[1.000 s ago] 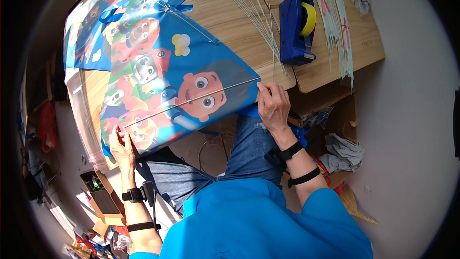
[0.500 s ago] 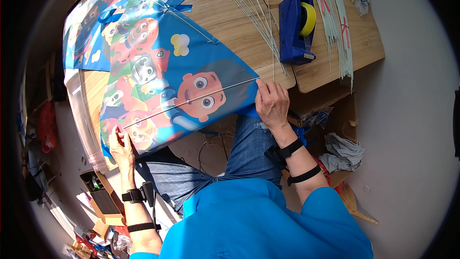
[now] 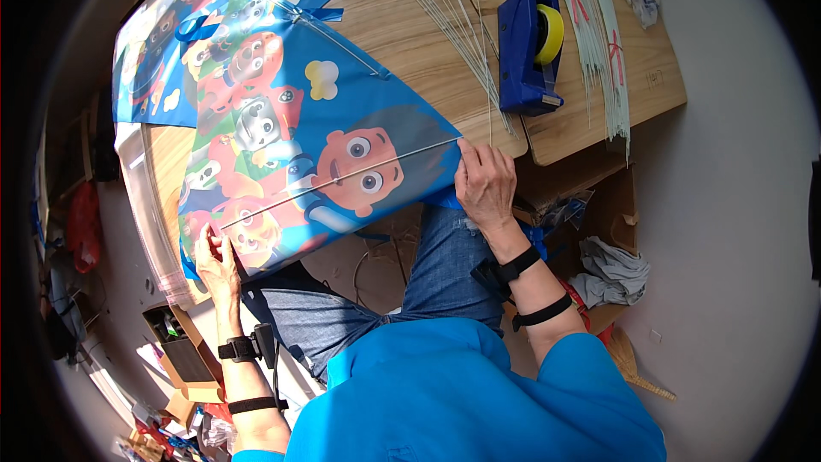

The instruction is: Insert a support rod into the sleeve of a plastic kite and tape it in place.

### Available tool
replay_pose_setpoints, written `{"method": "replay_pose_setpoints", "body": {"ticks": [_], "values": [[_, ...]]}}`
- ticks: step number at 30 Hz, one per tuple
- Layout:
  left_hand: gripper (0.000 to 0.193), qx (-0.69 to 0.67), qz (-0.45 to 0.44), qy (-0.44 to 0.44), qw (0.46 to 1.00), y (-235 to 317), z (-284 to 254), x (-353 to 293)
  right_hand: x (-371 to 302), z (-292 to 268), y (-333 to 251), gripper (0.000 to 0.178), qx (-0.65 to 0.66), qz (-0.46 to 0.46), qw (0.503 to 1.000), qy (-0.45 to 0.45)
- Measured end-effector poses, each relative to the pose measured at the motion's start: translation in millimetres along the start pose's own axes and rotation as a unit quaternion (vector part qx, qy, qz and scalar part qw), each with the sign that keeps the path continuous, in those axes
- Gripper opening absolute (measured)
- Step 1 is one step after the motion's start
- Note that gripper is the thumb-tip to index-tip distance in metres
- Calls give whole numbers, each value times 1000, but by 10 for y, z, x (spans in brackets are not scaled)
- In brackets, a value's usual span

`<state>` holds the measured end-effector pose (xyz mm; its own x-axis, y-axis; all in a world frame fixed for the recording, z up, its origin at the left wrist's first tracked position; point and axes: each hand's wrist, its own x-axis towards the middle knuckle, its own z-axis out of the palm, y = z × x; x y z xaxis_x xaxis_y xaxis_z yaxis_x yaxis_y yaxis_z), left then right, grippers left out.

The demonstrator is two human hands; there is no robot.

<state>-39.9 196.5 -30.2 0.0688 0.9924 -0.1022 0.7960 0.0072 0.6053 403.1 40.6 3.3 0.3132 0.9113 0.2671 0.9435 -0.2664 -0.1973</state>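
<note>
A blue kite (image 3: 321, 82) printed with cartoon characters lies over the table's left part and hangs over its near edge. A thin pale rod (image 3: 299, 193) runs slantwise across its near panel. My left hand (image 3: 218, 263) pinches the kite's near left edge by the rod's lower end. At the right corner, my right hand (image 3: 486, 184) is closed on the kite where the rod's other end meets it; the fingertips partly hide that end. Farther up the kite, a metallic-looking rod (image 3: 342, 49) and a blue ribbon loop (image 3: 197, 28) lie on the sheet.
On the wooden table (image 3: 428, 51) lie loose thin rods (image 3: 453, 21) beside a blue tape dispenser (image 3: 517, 51) with yellow tape. Bundles of pale rods (image 3: 590, 43) tied in red lie farther right. Below the table stands an open cardboard box (image 3: 616, 205) with a grey cloth (image 3: 611, 271).
</note>
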Motion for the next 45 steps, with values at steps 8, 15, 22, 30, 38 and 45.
{"method": "replay_pose_setpoints", "body": {"ticks": [8, 15, 22, 30, 38, 45], "values": [[45, 15, 22, 13, 1000, -25, -9, 8, 6, 23, -13, 33, 19, 12, 1000, 16], [49, -31, 22, 2, 999, -1, -4, 5, -27, 19, -4, 34, -2, 21, 1000, 13], [43, -21, -3, -11, 1000, 148, -68, -34, -52, -10, -65, 26, -2, 40, 999, 34], [37, -21, 67, 51, 996, 528, -85, -502, -299, -192, -10, 21, 61, 85, 993, 46], [37, 84, 150, 53, 984, 683, 52, -891, -402, -228, -88, 17, 122, -30, 991, 43], [34, 82, 162, 23, 983, 794, 92, -940, -319, -228, -222, 15, 165, -66, 983, 38]]}}
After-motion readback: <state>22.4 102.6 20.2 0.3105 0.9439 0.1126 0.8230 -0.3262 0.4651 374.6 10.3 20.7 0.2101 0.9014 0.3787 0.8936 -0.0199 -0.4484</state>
